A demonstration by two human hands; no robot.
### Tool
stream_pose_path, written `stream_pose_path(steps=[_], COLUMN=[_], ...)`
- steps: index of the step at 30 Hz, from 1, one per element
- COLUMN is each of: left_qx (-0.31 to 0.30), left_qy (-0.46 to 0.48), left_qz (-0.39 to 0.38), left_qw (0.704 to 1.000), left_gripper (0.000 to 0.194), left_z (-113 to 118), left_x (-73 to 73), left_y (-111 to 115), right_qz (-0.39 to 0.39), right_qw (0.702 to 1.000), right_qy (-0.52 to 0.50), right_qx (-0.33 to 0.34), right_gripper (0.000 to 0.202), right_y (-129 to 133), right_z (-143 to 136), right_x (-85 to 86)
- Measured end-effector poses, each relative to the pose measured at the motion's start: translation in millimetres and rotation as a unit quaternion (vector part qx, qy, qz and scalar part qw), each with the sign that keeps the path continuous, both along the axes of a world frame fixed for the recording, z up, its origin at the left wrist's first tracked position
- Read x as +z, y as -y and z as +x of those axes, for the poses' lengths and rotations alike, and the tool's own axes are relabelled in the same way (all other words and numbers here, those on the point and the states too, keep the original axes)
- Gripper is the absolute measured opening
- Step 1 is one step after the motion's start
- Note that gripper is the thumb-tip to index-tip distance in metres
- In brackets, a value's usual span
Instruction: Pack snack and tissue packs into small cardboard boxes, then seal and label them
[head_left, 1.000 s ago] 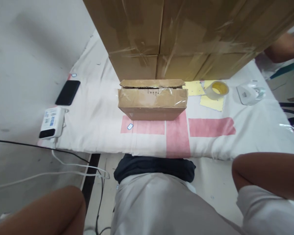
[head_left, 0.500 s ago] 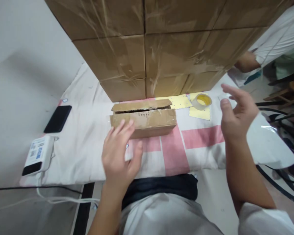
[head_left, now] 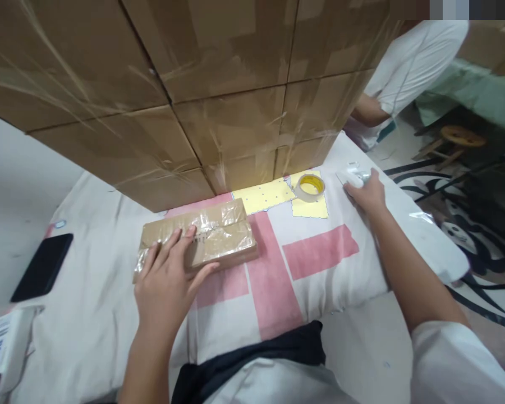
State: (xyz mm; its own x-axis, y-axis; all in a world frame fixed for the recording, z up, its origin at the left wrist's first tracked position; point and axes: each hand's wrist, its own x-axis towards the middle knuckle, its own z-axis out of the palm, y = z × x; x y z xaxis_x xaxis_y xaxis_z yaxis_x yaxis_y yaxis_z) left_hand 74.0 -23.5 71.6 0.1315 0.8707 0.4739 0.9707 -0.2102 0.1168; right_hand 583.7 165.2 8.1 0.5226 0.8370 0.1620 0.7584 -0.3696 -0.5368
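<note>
A small brown cardboard box (head_left: 223, 238) lies on the cloth-covered table, with shiny clear tape over its top and ends. My left hand (head_left: 164, 275) rests spread on its near left part, thumb along the front edge and fingers on top. Over at the table's right side, my right hand (head_left: 370, 196) has its fingers closed around a small pale object (head_left: 352, 175); its kind is not clear, as the hand covers part of it. A roll of clear tape (head_left: 309, 188) with a yellow core lies to the left of that hand.
A tall stack of taped cartons (head_left: 235, 129) stands behind the small box. On the left lie a black phone (head_left: 42, 268) and a white device (head_left: 8, 348) with a label. Another person's arm (head_left: 368, 111) shows behind the stack, near a wooden stool (head_left: 463, 136).
My right hand has moved from the air down to the pale object at the table's right side. The small box's raised flap now lies flat, with my left hand on it. The view has shifted right.
</note>
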Motion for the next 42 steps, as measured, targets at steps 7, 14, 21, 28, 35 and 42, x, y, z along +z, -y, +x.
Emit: stream_pose_path(steps=[7, 14, 21, 28, 35, 42], left_qx=[0.006, -0.081, -0.227, -0.138, -0.150, -0.131], left_qy=[0.028, 0.099, 0.195, 0.200, 0.214, 0.271], left_qz=[0.026, 0.084, -0.103, -0.276, -0.359, -0.429], left_qw=[0.999, 0.988, 0.949, 0.930, 0.896, 0.851], left_gripper=[0.048, 0.031, 0.024, 0.014, 0.008, 0.016], left_z=[2, 10, 53, 34, 19, 19], left_x=[-1.4, 13.8, 18.0, 6.9, 5.2, -5.8], left_y=[-10, 11, 69, 90, 93, 83], right_qz=[0.063, 0.141, -0.041, 0.035, 0.015, -0.007], right_qw=[0.998, 0.899, 0.657, 0.575, 0.553, 0.554], right_qy=[-0.003, -0.004, -0.062, -0.027, -0.016, -0.020], right_qx=[0.022, 0.415, 0.750, 0.817, 0.833, 0.832], right_gripper=[0.062, 0.056, 0.048, 0.051, 0.052, 0.045], right_y=[16, 102, 164, 177, 178, 173], right_z=[-9, -64, -176, -234, -251, -254], right_x=[9.4, 75.3, 81.3, 48.9, 40.1, 30.1])
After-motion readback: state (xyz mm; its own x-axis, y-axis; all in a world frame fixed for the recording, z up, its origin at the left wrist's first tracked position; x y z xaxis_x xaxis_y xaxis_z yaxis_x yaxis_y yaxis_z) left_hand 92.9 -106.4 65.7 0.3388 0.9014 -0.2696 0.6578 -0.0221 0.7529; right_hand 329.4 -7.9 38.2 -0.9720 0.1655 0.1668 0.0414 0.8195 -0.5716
